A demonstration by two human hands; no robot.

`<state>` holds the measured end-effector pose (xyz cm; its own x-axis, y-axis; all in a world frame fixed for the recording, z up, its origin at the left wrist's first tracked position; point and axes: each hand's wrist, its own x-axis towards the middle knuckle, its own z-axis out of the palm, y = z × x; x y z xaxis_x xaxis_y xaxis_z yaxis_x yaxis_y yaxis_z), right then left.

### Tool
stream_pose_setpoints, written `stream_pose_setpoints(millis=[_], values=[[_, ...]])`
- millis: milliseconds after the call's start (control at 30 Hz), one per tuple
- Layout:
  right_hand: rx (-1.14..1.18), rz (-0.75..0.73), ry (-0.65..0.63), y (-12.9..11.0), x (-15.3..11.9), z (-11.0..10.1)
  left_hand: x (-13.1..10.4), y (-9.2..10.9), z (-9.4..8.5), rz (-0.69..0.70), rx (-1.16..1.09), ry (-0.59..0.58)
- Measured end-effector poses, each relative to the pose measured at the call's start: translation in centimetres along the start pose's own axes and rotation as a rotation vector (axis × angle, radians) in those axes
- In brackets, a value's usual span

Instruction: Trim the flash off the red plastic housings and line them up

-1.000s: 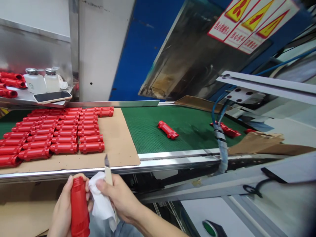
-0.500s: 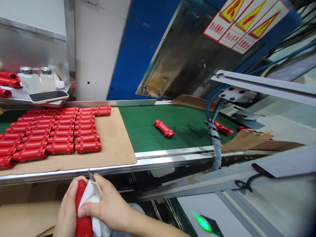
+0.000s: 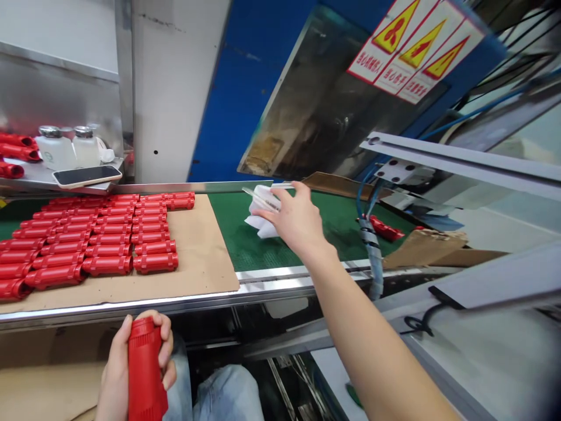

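Low in the view, my left hand (image 3: 116, 362) is wrapped round a red plastic part (image 3: 144, 371), held upright below the belt's edge. My right hand (image 3: 298, 219) reaches out over the green conveyor belt (image 3: 337, 234) and grips a white cloth (image 3: 265, 213) along with a thin knife (image 3: 256, 199). Whatever lies on the belt beneath this hand is hidden. Several rows of red parts (image 3: 109, 248) lie on a brown cardboard sheet (image 3: 201, 257) to the left.
A phone (image 3: 87, 176) and two white bottles (image 3: 56, 149) stand on the metal shelf at left. Another red part (image 3: 385, 228) lies on the belt's far right, behind a hose (image 3: 372, 257). A metal arm (image 3: 460, 161) crosses above the belt.
My right hand has left the red part in my left hand and moved up and right over the belt, with the cloth and knife. It now covers where a loose red part lay.
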<state>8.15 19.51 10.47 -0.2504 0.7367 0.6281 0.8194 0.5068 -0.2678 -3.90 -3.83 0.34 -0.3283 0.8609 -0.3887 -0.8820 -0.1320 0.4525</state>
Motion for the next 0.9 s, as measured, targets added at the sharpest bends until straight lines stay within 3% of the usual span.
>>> stream_pose_setpoints(millis=[100, 167, 200, 300, 333, 400, 567, 767, 900], values=[[0.081, 0.002, 0.041, -0.6, -3.1, -1.2, 0.3, -0.2, -0.2, 0.011, -0.027, -0.003], [0.295, -0.005, -0.059, -1.9, -7.2, -2.1, 0.6, -0.5, -0.3, 0.029, -0.046, 0.007], [0.430, 0.012, -0.191, -2.7, -9.5, -2.5, 0.8, -0.8, -0.4, 0.044, -0.053, 0.017], [0.773, 0.192, -0.776, -4.5, -15.7, -2.8, 1.4, -1.9, -0.9, 0.075, -0.067, 0.053], [0.856, 0.256, -0.907, -4.8, -17.2, -2.6, 1.6, -2.4, -1.0, 0.070, -0.070, 0.071], [0.953, 0.355, -1.016, -5.0, -19.6, -1.9, 1.8, -3.5, -1.0, 0.054, -0.078, 0.114], [0.955, 0.378, -0.856, -3.7, -22.2, -1.3, 1.3, -5.1, 0.2, 0.044, -0.064, 0.179], [1.047, 0.270, -0.543, -0.9, -23.6, -0.8, 0.7, -5.0, -0.1, -0.186, -0.026, -0.047], [1.051, 0.342, -0.492, 0.6, -24.7, -0.3, 0.5, -5.7, 0.3, -0.142, 0.073, -0.083]])
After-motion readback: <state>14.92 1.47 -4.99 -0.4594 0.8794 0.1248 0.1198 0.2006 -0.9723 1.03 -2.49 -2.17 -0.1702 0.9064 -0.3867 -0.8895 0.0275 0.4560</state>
